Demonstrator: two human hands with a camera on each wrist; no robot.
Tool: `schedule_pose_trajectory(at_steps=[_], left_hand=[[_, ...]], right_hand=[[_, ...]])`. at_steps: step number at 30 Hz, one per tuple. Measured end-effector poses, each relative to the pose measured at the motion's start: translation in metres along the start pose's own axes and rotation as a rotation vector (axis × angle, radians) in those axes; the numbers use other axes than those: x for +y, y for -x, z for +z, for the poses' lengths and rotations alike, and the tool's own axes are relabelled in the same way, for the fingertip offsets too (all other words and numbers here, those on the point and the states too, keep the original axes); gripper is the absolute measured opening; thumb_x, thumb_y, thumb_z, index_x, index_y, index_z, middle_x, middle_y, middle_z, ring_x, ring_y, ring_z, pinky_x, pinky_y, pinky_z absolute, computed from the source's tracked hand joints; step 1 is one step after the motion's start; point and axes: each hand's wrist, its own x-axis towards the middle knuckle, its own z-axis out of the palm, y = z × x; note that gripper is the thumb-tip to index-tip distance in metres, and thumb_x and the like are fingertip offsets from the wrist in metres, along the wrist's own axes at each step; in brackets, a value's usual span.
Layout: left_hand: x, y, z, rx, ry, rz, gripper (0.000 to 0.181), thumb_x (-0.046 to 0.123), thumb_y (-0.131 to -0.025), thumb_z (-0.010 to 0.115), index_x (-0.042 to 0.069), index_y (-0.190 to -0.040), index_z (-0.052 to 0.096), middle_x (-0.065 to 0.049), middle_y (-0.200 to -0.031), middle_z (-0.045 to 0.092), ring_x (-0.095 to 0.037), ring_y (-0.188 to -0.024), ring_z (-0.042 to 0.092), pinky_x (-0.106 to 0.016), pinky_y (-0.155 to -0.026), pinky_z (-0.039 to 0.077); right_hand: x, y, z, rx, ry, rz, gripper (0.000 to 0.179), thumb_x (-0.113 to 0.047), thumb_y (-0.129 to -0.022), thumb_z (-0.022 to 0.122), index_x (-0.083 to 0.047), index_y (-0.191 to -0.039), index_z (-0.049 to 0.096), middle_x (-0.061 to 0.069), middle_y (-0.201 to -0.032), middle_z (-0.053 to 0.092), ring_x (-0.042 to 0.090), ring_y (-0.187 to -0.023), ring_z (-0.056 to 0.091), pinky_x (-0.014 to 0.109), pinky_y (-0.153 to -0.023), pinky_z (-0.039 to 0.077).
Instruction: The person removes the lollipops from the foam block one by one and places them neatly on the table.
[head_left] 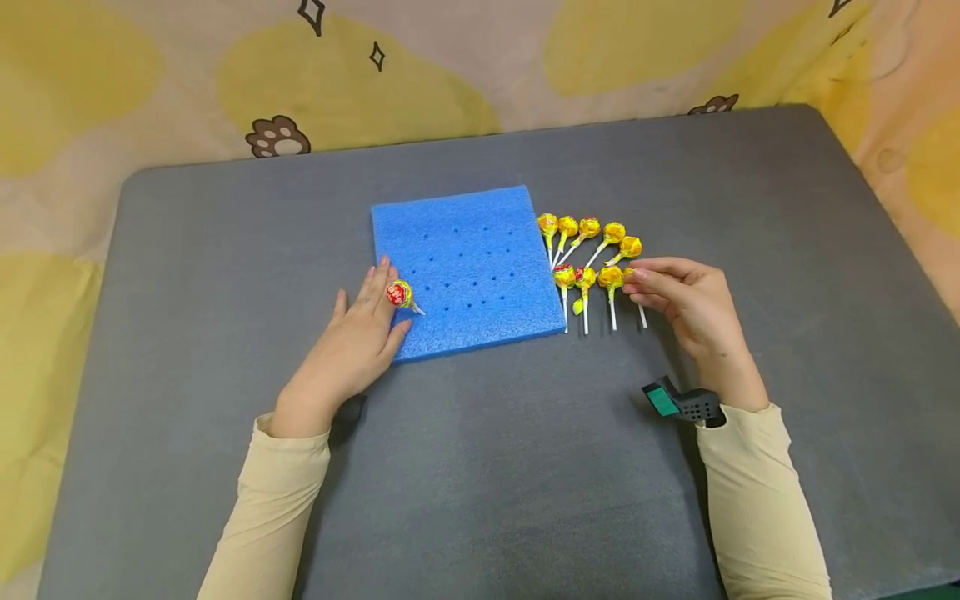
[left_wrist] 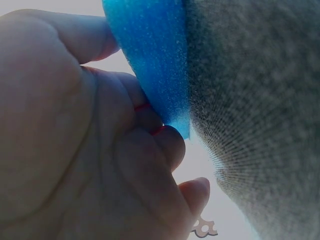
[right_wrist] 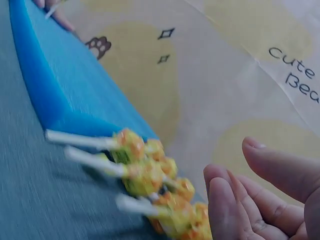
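Observation:
My left hand (head_left: 352, 342) rests on the left edge of a blue foam board (head_left: 480, 208) dotted with small holes, its fingers extended. Beside those fingers, one lollipop (head_left: 400, 293) in a red and yellow wrapper has its stick end meeting the board. My right hand (head_left: 693, 312) reaches over the right end of the front row of lollipops (head_left: 611, 277). Its fingertips overlap the last lollipop's head in the head view, while that stick (head_left: 642, 315) shows below. In the right wrist view, the thumb (right_wrist: 270, 160) stands apart from the fingers, nothing visible between them.
A back row of yellow-wrapped lollipops (head_left: 588, 227) lies along the board's right side, behind the front row. Everything sits on a grey table (head_left: 480, 475). A patterned yellow and cream cloth (head_left: 420, 83) hangs behind the table.

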Motion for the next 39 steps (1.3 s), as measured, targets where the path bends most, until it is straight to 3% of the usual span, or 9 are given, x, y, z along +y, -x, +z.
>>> schedule_pose_trajectory(at_steps=[15, 22, 30, 39], left_hand=[[0.0, 0.0, 0.0, -0.001, -0.01, -0.003, 0.067, 0.028, -0.102, 0.041, -0.004, -0.15, 0.009, -0.014, -0.158, -0.005, -0.029, -0.144, -0.002, -0.06, -0.11, 0.002], [0.0, 0.0, 0.0, 0.0, -0.015, 0.001, 0.067, 0.029, -0.101, 0.042, -0.005, -0.15, 0.009, -0.015, -0.158, -0.004, -0.03, -0.144, -0.001, -0.06, -0.11, 0.003], [0.0, -0.001, 0.0, -0.007, -0.008, -0.003, 0.067, 0.029, -0.102, 0.042, -0.004, -0.15, 0.009, -0.014, -0.158, -0.006, -0.029, -0.144, -0.001, -0.061, -0.11, 0.002], [0.0, -0.001, 0.0, 0.007, -0.009, -0.006, 0.068, 0.029, -0.101, 0.042, -0.004, -0.15, 0.008, -0.014, -0.158, -0.004, -0.029, -0.145, -0.001, -0.06, -0.11, 0.002]], right_hand=[[0.006, -0.009, 0.046, -0.12, 0.084, 0.013, 0.012, 0.002, -0.086, 0.066, 0.009, -0.096, 0.069, 0.008, -0.084, 0.072, 0.016, -0.074, 0.07, 0.028, -0.07, 0.056], [0.012, -0.013, 0.068, -0.168, 0.112, 0.032, 0.012, 0.005, -0.087, 0.065, 0.004, -0.097, 0.07, 0.006, -0.083, 0.072, 0.015, -0.075, 0.07, 0.028, -0.071, 0.056], [0.021, -0.017, 0.101, -0.278, 0.17, 0.025, 0.029, 0.006, -0.086, 0.064, 0.022, -0.109, 0.057, 0.004, -0.083, 0.072, 0.015, -0.077, 0.07, 0.031, -0.073, 0.056], [0.029, -0.016, 0.13, -0.36, 0.163, 0.036, 0.027, 0.009, -0.084, 0.064, 0.022, -0.108, 0.058, 0.005, -0.081, 0.072, 0.016, -0.076, 0.07, 0.034, -0.072, 0.056]])
